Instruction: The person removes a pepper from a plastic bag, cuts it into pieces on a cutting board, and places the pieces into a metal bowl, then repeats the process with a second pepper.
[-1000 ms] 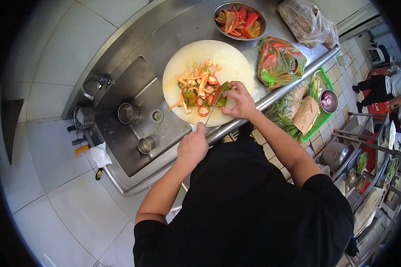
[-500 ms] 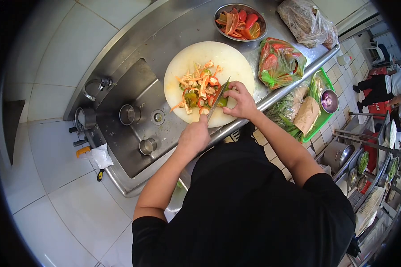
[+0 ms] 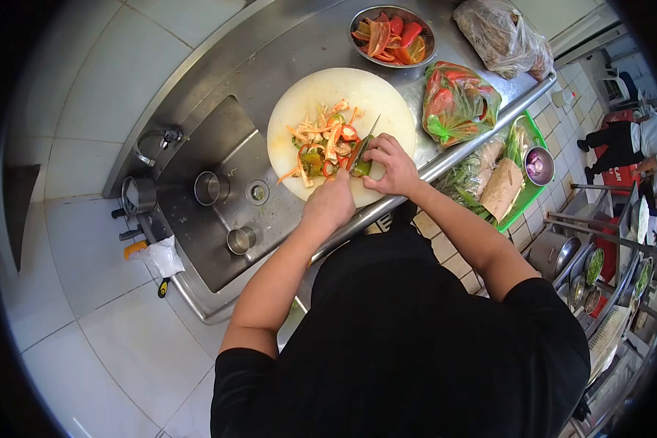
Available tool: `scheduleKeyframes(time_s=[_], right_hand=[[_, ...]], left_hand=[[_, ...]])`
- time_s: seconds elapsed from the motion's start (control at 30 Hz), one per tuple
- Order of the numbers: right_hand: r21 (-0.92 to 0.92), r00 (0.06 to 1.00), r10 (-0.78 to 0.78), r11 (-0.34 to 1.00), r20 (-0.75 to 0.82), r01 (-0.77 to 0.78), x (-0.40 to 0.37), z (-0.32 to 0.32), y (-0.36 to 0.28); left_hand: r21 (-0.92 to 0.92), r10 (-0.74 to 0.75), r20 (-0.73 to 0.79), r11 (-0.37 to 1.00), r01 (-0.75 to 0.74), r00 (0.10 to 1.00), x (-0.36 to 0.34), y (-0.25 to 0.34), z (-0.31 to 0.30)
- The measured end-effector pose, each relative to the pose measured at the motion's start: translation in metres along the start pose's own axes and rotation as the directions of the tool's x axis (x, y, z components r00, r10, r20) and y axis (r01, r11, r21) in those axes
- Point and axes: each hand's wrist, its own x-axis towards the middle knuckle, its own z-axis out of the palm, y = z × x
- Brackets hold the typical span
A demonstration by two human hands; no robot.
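Note:
My left hand is closed round the handle of a kitchen knife. Its blade points up and away across a round white cutting board. On the board, my right hand grips a green pepper with bent fingers, right beside the blade. A pile of pepper cores and trimmings, red, green and pale, lies left of the knife. Part of the green pepper is hidden by the blade and my fingers.
A metal colander of red pepper pieces stands behind the board. A green bag of red peppers lies to the right, near a green crate. At left is a sink with metal cups. Another person stands far right.
My left hand with the knife has moved slightly up and right, nearer my right hand. My right hand still holds the green pepper in almost the same spot.

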Motion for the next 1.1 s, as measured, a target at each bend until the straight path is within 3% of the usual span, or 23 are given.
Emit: scheduleKeyframes(time_s=[0.1,0.23,0.33,0.53,0.63,0.7,0.9,1.03,1.1], right_hand=[[-0.037,0.999,-0.021,0.999,-0.031,0.019,0.002,-0.001,0.005],[-0.030,1.000,0.002,1.000,-0.011,-0.002,0.003,-0.001,0.006],[0.010,1.000,0.007,1.000,-0.006,-0.007,-0.001,0.001,0.005],[-0.007,1.000,-0.017,1.000,0.019,0.018,0.001,0.000,0.007],[0.012,1.000,-0.009,1.000,0.017,0.009,-0.002,0.000,0.007],[0.016,1.000,-0.011,1.000,0.029,0.011,-0.001,-0.001,0.006],[-0.050,0.998,-0.049,0.998,-0.039,0.047,0.004,-0.001,0.005],[-0.013,0.998,-0.067,0.998,0.006,0.067,0.000,-0.003,0.000],[0.026,0.998,-0.053,0.998,0.039,0.052,-0.002,-0.005,-0.002]], left_hand=[[0.001,0.004,0.013,1.000,-0.004,1.000,0.015,-0.001,0.000],[0.006,0.029,0.035,1.000,-0.029,0.999,-0.016,-0.007,-0.011],[0.094,-0.096,0.120,0.992,0.085,0.988,-0.039,-0.003,-0.013],[0.019,-0.042,-0.014,0.999,0.042,0.999,0.010,0.003,0.017],[-0.021,-0.039,0.012,0.999,0.039,0.999,-0.014,-0.007,0.017],[0.056,-0.070,0.121,0.996,0.063,0.990,-0.039,-0.020,0.015],[-0.040,-0.043,-0.003,0.998,0.043,0.999,0.008,-0.025,0.051],[-0.085,-0.003,-0.039,0.996,0.000,0.999,-0.017,-0.041,0.063],[-0.082,-0.059,0.022,0.995,0.061,0.998,-0.043,-0.038,0.059]])
